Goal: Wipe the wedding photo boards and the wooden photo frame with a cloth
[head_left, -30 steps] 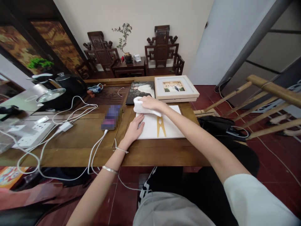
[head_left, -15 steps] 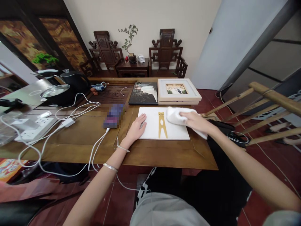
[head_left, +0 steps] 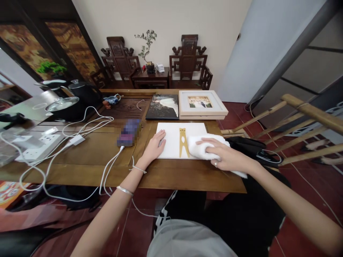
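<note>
A white flat panel lies on the wooden table, with a gold, long-legged figure on its surface. On the panel's left edge rests my left hand, flat with the fingers stretched out. My right hand grips a bunched white cloth, pressed on the lower right part of the panel beside the gold figure. The cloth hides that corner, and a loose end of it hangs out past the right wrist.
Behind the panel lie a dark photo panel and a light-framed picture. Left of it are a phone on a cable, a power strip with tangled white cables, and a black pot. A bamboo rack stands at the right.
My right hand has drawn the cloth toward me, from the panel's upper right to its lower right. The left hand stays in place on the panel.
</note>
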The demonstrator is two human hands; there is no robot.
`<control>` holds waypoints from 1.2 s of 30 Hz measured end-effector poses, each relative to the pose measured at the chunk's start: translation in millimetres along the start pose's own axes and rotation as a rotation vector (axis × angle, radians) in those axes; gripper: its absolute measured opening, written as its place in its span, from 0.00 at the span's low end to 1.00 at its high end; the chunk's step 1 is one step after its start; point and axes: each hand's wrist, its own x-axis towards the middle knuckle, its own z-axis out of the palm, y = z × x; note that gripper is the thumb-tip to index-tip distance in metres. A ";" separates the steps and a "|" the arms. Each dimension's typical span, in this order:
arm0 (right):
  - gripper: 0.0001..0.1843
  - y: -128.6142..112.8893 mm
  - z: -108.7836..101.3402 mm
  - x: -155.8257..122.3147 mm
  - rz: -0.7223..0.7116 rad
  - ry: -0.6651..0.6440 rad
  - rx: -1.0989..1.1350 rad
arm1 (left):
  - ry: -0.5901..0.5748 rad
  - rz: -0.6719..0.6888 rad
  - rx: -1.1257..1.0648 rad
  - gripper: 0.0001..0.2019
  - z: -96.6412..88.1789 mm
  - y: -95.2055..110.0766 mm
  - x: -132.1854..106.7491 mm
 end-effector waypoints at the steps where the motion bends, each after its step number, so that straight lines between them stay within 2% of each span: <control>1: 0.18 5.1 0.1 8.1 -0.007 -0.014 -0.010 | 0.000 0.000 0.000 0.22 -0.1 -0.2 0.0; 6: 0.27 34.2 -3.4 58.7 0.081 -0.033 -0.117 | 0.004 0.003 -0.001 0.22 0.4 -2.9 0.0; 10: 0.25 64.9 -15.0 96.9 0.109 0.029 -0.124 | 0.008 0.000 -0.010 0.22 0.5 -4.4 -0.6; 13: 0.25 78.0 -22.1 109.1 0.140 0.064 -0.094 | 0.014 0.002 -0.011 0.22 0.2 -4.8 -0.8; 15: 0.25 76.9 -24.2 106.4 0.142 0.068 -0.085 | 0.012 0.004 -0.011 0.22 0.3 -5.0 -0.7; 18: 0.23 61.4 -23.1 86.2 0.125 0.037 -0.095 | 0.012 0.003 -0.012 0.22 0.5 -4.9 -0.4; 22: 0.22 24.3 -16.2 37.5 0.108 -0.024 -0.098 | 0.009 -0.005 -0.008 0.21 0.6 -3.2 0.1; 25: 0.22 -6.3 -10.6 1.0 0.020 -0.061 -0.062 | 0.006 -0.007 0.001 0.22 0.5 -1.1 0.4; 28: 0.23 -26.9 -7.9 -19.9 -0.038 -0.096 -0.046 | 0.003 -0.006 0.007 0.22 0.3 0.6 0.7; 30: 0.22 -29.8 -8.0 -22.0 -0.049 -0.108 -0.037 | 0.000 -0.007 0.010 0.22 0.2 0.9 0.8; 32: 0.22 -22.8 -9.1 -14.7 -0.025 -0.105 -0.032 | 0.001 -0.007 0.010 0.22 0.2 0.6 0.9; 36: 0.20 12.3 -14.9 22.5 0.074 -0.045 -0.066 | 0.011 -0.001 0.003 0.21 0.4 -1.8 0.5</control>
